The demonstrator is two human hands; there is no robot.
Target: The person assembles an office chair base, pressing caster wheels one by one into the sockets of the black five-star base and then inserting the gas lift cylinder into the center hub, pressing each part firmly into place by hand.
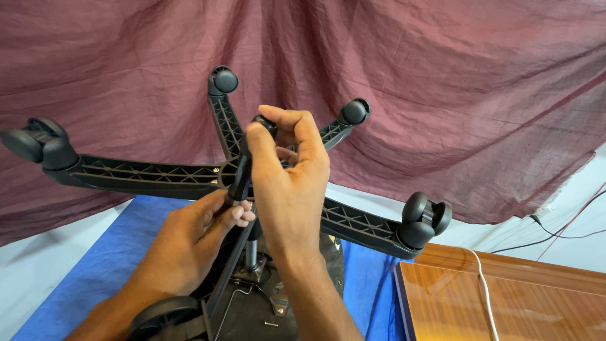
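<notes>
An upturned black office chair stands before me, its star base (145, 173) with castors pointing up and outward. My right hand (287, 183) is closed around the top of the near leg, fingers pinching a small black castor stem (265, 123). My left hand (189, 237) grips the same leg lower down, near the hub. Castors sit at the far left (38, 144), top centre (222, 80), upper right (355, 112) and right (424, 220). The gas cylinder (251, 252) and the seat's metal underside (252, 303) show below my wrists.
A wrinkled maroon cloth (442, 82) hangs behind the chair. A blue mat (95, 278) lies under it. A glossy wooden board (505, 303) with a white cable (486, 290) across it sits at the lower right, with red and black wires (568, 230) beyond.
</notes>
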